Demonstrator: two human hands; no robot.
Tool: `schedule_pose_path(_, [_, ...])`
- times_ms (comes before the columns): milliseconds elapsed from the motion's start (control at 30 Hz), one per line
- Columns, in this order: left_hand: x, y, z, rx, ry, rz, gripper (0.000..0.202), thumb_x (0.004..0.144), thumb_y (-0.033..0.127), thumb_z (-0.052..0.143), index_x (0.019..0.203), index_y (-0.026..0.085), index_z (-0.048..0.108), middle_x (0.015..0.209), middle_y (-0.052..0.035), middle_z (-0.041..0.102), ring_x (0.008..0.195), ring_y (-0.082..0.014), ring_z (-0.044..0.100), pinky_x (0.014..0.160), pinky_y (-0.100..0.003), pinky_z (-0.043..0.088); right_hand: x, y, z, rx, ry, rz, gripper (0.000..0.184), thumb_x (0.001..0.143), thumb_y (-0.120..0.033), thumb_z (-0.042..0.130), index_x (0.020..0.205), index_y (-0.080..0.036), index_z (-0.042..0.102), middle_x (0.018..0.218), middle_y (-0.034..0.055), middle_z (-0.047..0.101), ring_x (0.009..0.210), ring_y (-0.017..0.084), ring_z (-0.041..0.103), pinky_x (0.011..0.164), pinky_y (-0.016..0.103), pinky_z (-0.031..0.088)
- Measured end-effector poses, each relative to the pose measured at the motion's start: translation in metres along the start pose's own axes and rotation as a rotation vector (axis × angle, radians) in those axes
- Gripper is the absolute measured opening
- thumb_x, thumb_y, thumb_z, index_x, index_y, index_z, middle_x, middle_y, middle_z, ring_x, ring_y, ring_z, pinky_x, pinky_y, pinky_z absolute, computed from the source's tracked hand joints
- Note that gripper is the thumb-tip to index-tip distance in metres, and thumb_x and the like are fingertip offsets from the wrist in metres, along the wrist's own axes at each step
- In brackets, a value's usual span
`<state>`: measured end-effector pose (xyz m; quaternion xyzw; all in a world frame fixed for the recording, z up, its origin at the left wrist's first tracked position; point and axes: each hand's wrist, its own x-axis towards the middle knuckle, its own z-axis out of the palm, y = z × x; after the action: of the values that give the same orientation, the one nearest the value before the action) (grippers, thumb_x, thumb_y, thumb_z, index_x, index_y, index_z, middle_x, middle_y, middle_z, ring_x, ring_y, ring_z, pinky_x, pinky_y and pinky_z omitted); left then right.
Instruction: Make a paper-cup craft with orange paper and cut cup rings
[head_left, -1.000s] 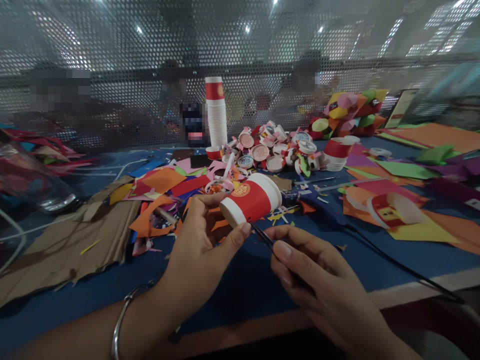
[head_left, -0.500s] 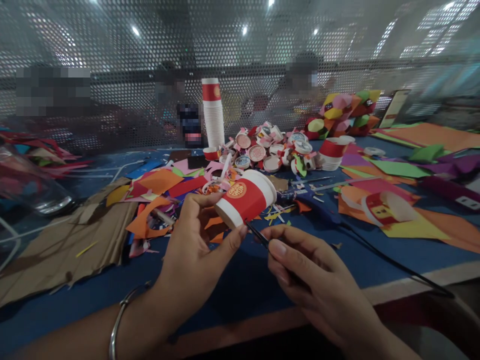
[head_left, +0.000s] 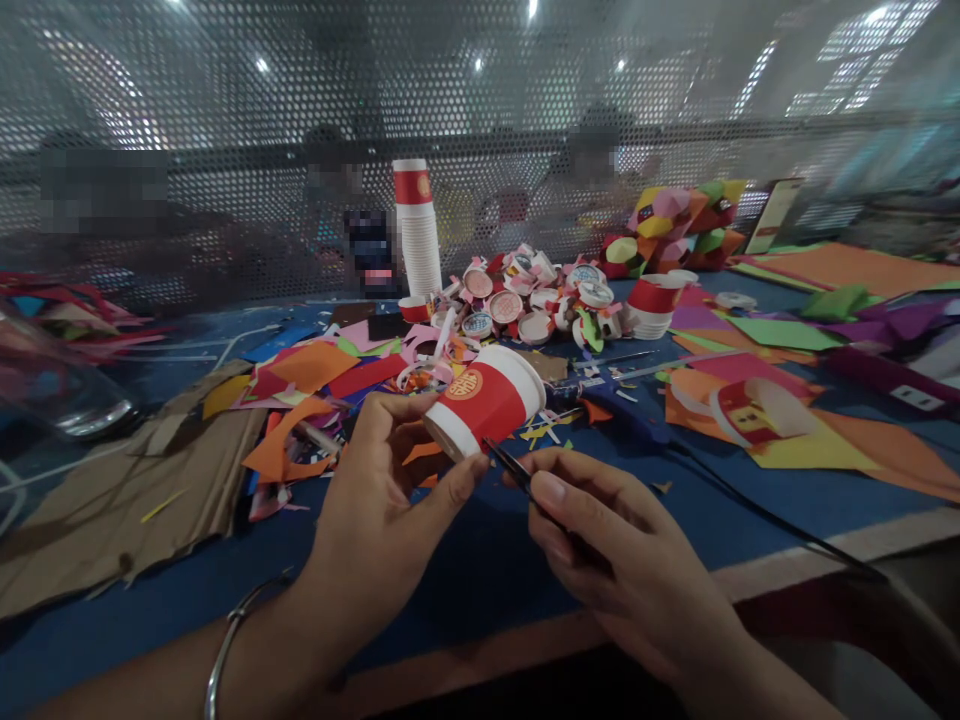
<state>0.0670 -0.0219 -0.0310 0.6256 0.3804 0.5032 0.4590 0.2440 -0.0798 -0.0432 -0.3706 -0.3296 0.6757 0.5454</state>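
My left hand (head_left: 390, 510) is closed around the base end of a red and white paper cup (head_left: 499, 405). The cup lies tilted on its side in the air, its rim toward the upper right and a gold round emblem on its wall. In my right hand (head_left: 607, 550) is a slim black pointed tool (head_left: 511, 465), gripped between thumb and fingers. Its tip meets the cup's red wall near my left thumb. Whether it is a craft knife, tweezers or another tool I cannot tell. My right palm hides the rest of it.
Behind the cup stand a tall stack of paper cups (head_left: 420, 245) and a heap of cut cup bottoms (head_left: 517, 300). A blue glue gun (head_left: 634, 420) with a black cable lies right. Cardboard (head_left: 172, 500) and a clear glass (head_left: 67, 385) are left. Coloured paper (head_left: 795, 440) lies right.
The view has shifted slightly, so most things sit a little further left. My hands keep their hold on the cup and tool; the tool's tip now overlaps the red wall more.
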Motion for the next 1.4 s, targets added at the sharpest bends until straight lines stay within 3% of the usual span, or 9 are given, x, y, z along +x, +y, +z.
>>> schedule_pose_path(267, [0.003, 0.001, -0.001, -0.008, 0.003, -0.005, 0.053, 0.083, 0.037, 0.089, 0.12, 0.023, 0.053, 0.128, -0.01, 0.074, 0.114, -0.0253, 0.077, 0.087, -0.033, 0.066, 0.003, -0.001, -0.001, 0.03, -0.037, 0.007, 0.029, 0.092, -0.044, 0.081, 0.093, -0.018, 0.07, 0.059, -0.0086, 0.047, 0.042, -0.001, 0.021, 0.036, 0.013, 0.011])
schedule_pose_path(500, [0.005, 0.002, -0.003, 0.014, -0.001, 0.005, 0.056, 0.083, 0.037, 0.088, 0.124, 0.022, 0.054, 0.122, -0.01, 0.075, 0.109, -0.0265, 0.077, 0.09, -0.037, 0.063, 0.004, 0.0, -0.001, 0.04, -0.038, -0.002, 0.031, 0.091, -0.045, 0.082, 0.088, -0.018, 0.067, 0.058, -0.0085, 0.049, 0.04, -0.001, 0.019, 0.035, 0.013, 0.009])
schedule_pose_path(833, [0.003, 0.004, -0.003, 0.063, -0.03, 0.067, 0.044, 0.089, 0.032, 0.083, 0.122, 0.025, 0.056, 0.121, -0.0071, 0.074, 0.11, -0.0254, 0.075, 0.096, -0.039, 0.063, 0.0, -0.005, 0.002, -0.007, 0.01, 0.046, 0.033, 0.089, -0.046, 0.083, 0.09, -0.018, 0.067, 0.059, -0.0079, 0.049, 0.042, -0.001, 0.021, 0.038, 0.015, 0.01])
schedule_pose_path(1100, [-0.003, 0.0, 0.002, 0.142, -0.059, 0.079, 0.043, 0.092, 0.032, 0.081, 0.127, 0.027, 0.058, 0.13, -0.0085, 0.072, 0.119, -0.0283, 0.074, 0.108, -0.05, 0.059, 0.006, -0.001, 0.001, 0.046, -0.024, -0.004, 0.034, 0.087, -0.046, 0.085, 0.087, -0.017, 0.067, 0.057, -0.0091, 0.049, 0.041, -0.001, 0.02, 0.036, 0.012, 0.01])
schedule_pose_path(1233, [-0.005, 0.001, 0.007, 0.076, -0.025, 0.011, 0.045, 0.087, 0.035, 0.086, 0.12, 0.025, 0.056, 0.124, -0.0074, 0.074, 0.112, -0.0277, 0.077, 0.099, -0.047, 0.063, 0.006, -0.003, 0.004, 0.077, -0.004, 0.004, 0.039, 0.081, -0.047, 0.09, 0.086, -0.017, 0.066, 0.055, -0.0096, 0.048, 0.04, -0.001, 0.021, 0.036, 0.011, 0.01])
schedule_pose_path(1400, [-0.005, -0.001, 0.007, 0.068, 0.01, 0.026, 0.046, 0.085, 0.035, 0.088, 0.114, 0.025, 0.054, 0.125, -0.0057, 0.072, 0.117, -0.0267, 0.075, 0.098, -0.043, 0.064, 0.006, 0.0, 0.004, 0.093, 0.011, 0.003, 0.035, 0.081, -0.043, 0.09, 0.086, -0.017, 0.067, 0.056, -0.0092, 0.049, 0.04, -0.001, 0.02, 0.035, 0.012, 0.01])
